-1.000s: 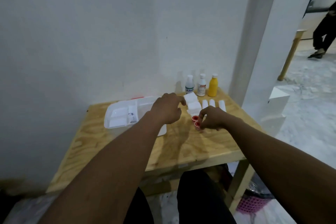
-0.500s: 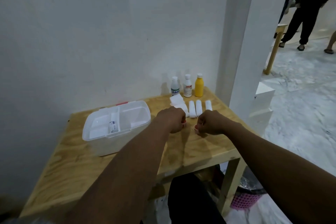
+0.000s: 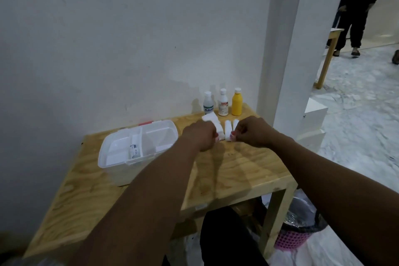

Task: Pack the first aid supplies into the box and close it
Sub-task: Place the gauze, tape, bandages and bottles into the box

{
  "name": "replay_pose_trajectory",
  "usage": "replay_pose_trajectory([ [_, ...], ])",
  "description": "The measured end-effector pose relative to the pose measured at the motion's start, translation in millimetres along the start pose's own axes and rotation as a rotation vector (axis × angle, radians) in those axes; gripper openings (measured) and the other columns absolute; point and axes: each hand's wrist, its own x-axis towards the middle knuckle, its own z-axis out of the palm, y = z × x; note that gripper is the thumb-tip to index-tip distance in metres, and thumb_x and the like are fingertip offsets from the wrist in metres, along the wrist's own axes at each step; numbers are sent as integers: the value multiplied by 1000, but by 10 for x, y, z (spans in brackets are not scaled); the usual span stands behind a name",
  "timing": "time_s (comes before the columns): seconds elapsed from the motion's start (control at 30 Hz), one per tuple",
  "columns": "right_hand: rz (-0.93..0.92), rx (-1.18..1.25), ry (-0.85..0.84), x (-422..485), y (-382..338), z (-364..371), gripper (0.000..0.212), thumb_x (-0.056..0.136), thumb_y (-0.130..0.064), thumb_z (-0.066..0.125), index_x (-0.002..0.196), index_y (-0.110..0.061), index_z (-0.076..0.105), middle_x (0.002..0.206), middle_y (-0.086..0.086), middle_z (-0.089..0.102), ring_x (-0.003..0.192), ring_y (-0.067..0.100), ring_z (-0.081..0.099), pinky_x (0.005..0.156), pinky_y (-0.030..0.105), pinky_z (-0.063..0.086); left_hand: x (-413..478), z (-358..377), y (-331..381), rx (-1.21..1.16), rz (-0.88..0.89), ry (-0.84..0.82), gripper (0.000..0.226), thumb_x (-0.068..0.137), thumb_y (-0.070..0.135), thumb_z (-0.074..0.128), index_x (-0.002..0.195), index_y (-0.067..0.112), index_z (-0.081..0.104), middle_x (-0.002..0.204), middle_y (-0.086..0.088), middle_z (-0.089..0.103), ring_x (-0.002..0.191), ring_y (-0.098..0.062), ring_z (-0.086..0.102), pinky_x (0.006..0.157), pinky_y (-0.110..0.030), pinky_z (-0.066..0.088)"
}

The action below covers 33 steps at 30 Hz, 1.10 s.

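Note:
A translucent white first aid box point(image 3: 121, 168) stands open on the left of the wooden table point(image 3: 237, 170), with a divided tray inside. My left hand point(image 3: 199, 136) is closed around a small red roll point(image 3: 217, 137), of which only an edge shows. My right hand point(image 3: 252, 131) pinches a second small red roll point(image 3: 233, 134). Both hands hover just right of the box. Behind them lie white gauze pads point(image 3: 209, 117) and white bandage rolls point(image 3: 227, 129). Three bottles stand by the wall: a clear one point(image 3: 208, 103), a white one point(image 3: 223, 103) and a yellow one point(image 3: 236, 102).
A white pillar point(image 3: 285, 49) rises just right of the table's back corner. A pink bin point(image 3: 298, 229) sits under the table's right side. A person in dark clothes point(image 3: 360, 6) stands far right beside another table point(image 3: 330, 49).
My left hand left the white pads and closed on a red roll. Both hands now each hold one roll, a little apart. The camera view shifted, so the box appears nearer the centre.

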Motion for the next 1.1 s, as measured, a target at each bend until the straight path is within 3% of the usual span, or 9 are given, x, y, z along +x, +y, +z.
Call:
replay_pose_trajectory([
  [0.13,-88,88,169,135,-433,-22,21,83,-37,73,74,-18,68,78,-1,69,77,15,62,71,31,49,-93,-695,-515,-78,-50,220,29,90,47,65,102,24,78,107,-5,74,98,-27,68,86,-42,57],
  [0.27,-246,139,164,281,-1097,138,21,83,-37,73,77,-18,67,81,-2,71,79,14,66,71,29,51,-389,-1090,-1265,-164,-198,334,28,85,52,71,92,25,79,101,1,76,97,-22,68,88,-38,56],
  [0.4,-360,132,75,339,-1753,495,21,82,-42,72,86,-22,70,90,0,73,83,16,67,77,35,56,-711,-1072,-1818,-252,-305,340,29,80,53,76,90,26,78,94,4,77,94,-18,69,89,-33,54],
  [0.53,-421,87,27,358,-2154,886,21,84,-41,71,93,-22,71,96,-1,73,86,18,66,79,37,56,-908,-943,-2020,-274,-281,295,30,83,47,78,96,20,80,98,2,77,92,-17,69,84,-31,52],
  [0.77,-457,-45,-18,387,-2296,1132,25,90,-32,67,110,-19,73,110,2,72,97,19,65,81,33,53,-937,-839,-2172,-296,-244,268,27,84,40,79,98,17,80,102,-2,77,94,-19,69,82,-30,52],
  [0.97,-563,-226,-35,402,-2353,1113,22,91,-22,66,112,-16,71,113,7,67,100,23,62,78,29,45,-900,-794,-2176,-318,-230,260,29,82,45,79,96,19,81,98,1,76,93,-18,68,84,-36,56],
  [1.1,-547,-205,-120,435,-2349,1065,23,93,-25,63,112,-17,74,113,6,70,101,23,63,78,30,46,-891,-782,-2156,-303,-231,247,33,82,45,79,99,17,81,98,-2,76,93,-19,69,84,-36,57],
])
